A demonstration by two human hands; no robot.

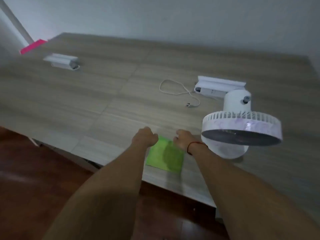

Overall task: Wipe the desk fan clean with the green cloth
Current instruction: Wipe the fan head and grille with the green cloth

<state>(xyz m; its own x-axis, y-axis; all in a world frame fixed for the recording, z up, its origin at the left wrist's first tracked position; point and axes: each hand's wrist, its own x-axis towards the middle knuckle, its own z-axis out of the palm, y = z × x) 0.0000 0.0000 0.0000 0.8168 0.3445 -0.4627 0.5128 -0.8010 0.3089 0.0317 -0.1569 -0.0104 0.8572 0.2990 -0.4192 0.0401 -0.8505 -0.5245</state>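
The light is dim and flat, with a grey-blue tint. The whole picture is soft and a little blurred. The table [103,80] edges bend from wide-angle distortion. Shadows are weak.

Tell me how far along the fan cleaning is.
Barely started. The green cloth lies flat on the table near its front edge. Both hands, left and right, are at its far corners, seemingly picking it up. The fan stands beside it, untouched; all wiping remains.
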